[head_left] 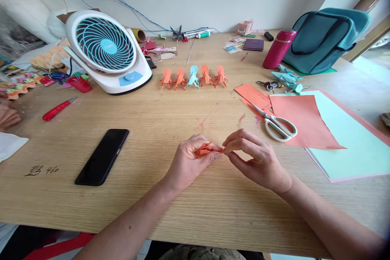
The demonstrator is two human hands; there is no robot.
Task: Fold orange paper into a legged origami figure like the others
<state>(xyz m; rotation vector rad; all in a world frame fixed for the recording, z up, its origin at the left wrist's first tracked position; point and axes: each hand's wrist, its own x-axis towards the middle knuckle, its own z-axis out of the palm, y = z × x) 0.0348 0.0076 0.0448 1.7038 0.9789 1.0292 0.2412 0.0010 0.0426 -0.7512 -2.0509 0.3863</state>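
Observation:
Near the front middle of the table, my left hand [191, 156] is closed around a small folded piece of orange paper [202, 152], thumb below and fingers above. The fingers hide much of its shape. My right hand [256, 158] pinches the thin tip of the same orange paper between thumb and forefinger, at its right end. Beyond the hands, several folded paper figures stand in a row: orange ones such as this origami figure [206, 75], and one light blue origami figure [193, 77] in the middle.
White-handled scissors [278, 128] lie on orange paper sheets [307, 120] and pale green paper [350, 150] at right. A black phone [102, 157], a red utility knife [57, 109] and a white fan [106, 48] are at left. A pink bottle [278, 48] and teal bag [319, 40] stand behind.

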